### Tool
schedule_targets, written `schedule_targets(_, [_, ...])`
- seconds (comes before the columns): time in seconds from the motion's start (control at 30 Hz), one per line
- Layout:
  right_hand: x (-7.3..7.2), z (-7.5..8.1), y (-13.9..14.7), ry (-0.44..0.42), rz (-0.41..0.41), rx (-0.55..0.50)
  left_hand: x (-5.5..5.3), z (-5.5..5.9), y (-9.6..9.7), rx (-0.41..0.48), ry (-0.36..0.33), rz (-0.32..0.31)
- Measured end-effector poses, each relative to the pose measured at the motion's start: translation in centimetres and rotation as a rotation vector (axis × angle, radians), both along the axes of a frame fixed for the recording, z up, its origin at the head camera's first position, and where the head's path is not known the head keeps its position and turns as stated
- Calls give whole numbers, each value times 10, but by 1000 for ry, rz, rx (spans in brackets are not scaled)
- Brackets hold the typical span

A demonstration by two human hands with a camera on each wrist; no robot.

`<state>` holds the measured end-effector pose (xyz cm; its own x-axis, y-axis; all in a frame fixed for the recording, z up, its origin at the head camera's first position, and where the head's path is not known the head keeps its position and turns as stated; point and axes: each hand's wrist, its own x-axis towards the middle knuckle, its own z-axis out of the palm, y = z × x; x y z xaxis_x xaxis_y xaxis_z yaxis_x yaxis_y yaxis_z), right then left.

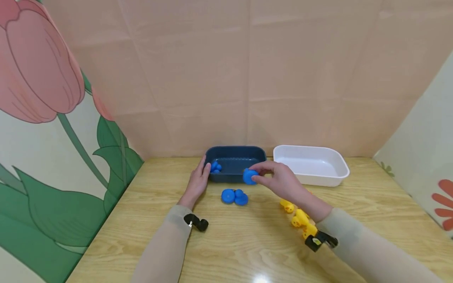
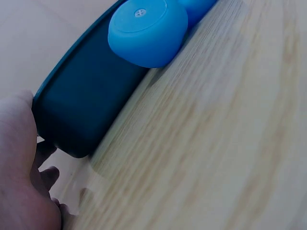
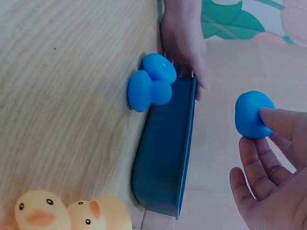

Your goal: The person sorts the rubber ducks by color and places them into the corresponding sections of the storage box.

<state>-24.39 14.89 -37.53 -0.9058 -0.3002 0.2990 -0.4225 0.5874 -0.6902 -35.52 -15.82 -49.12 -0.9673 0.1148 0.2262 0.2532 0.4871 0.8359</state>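
Observation:
My right hand point(image 1: 279, 179) pinches a small blue rubber duck point(image 1: 250, 177) between thumb and fingers, at the front right of a dark blue tray point(image 1: 235, 179). In the right wrist view the held duck's rounded blue body point(image 3: 253, 115) shows plainly. My left hand point(image 1: 196, 181) holds the tray's left end, thumb by the front corner and fingers along the outside. Inside the tray's left part lie blue ducks point(image 1: 216, 167). Just in front of it, two more blue ducks lie tipped over point(image 1: 228, 196), one showing its round base point(image 2: 139, 13) in the left wrist view.
A white tray point(image 1: 318, 180) stands right of the dark one, both near the back wall point(image 1: 247, 78). Several yellow rubber ducks point(image 1: 300, 217) lie on the wooden table point(image 1: 226, 243) beneath my right forearm. Flower-patterned panels point(image 1: 42, 70) flank the table.

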Motion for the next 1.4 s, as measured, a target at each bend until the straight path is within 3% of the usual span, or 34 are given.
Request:
schedule_targets(0.37, [-11, 6, 2, -1, -38, -3, -2, 0, 0, -6, -3, 7])
schedule_targets(0.87, [-49, 2, 9, -40, -130, -18, -1, 1, 1, -8, -5, 3])
schedule_targets(1.2, [-65, -2, 11, -63, -176, -19, -1, 0, 2, -15, 8, 8])
schedule_targets(1.4, [-75, -4, 9, -47, -189, -11, 1, 0, 1, -7, -20, 14])
